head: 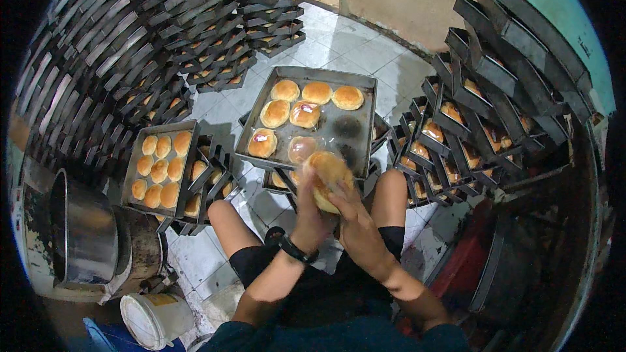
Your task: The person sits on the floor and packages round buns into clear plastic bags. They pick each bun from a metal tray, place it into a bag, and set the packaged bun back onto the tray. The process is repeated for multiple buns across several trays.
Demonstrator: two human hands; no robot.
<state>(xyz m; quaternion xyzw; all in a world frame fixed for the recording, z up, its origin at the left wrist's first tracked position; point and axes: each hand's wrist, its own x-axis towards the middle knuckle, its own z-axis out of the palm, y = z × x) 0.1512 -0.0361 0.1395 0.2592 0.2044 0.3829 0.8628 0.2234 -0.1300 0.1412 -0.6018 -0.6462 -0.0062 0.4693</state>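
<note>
Both hands are together in front of me, holding a round golden bun (323, 171) above the near edge of a square metal baking tray (337, 129). My left hand (309, 220) presses its left side, with a dark band on the wrist. On the other side, my right hand (359, 230) has its fingers against the bun. Motion blurs the bun and fingers, so whether plastic surrounds it is unclear. Several bare buns (317, 93) lie in the tray's back rows. A bun in clear plastic (304, 115) sits mid-tray, and another wrapped bun (262, 143) is at the front left.
A tray of several bare buns (159, 170) tops a stack at my left. Tall crisscrossed stacks of trays (210, 24) rise behind it. More stacked trays (455, 127) with wrapped buns stand at right. A steel pot (90, 230) and a white lidded bucket (156, 320) are at lower left.
</note>
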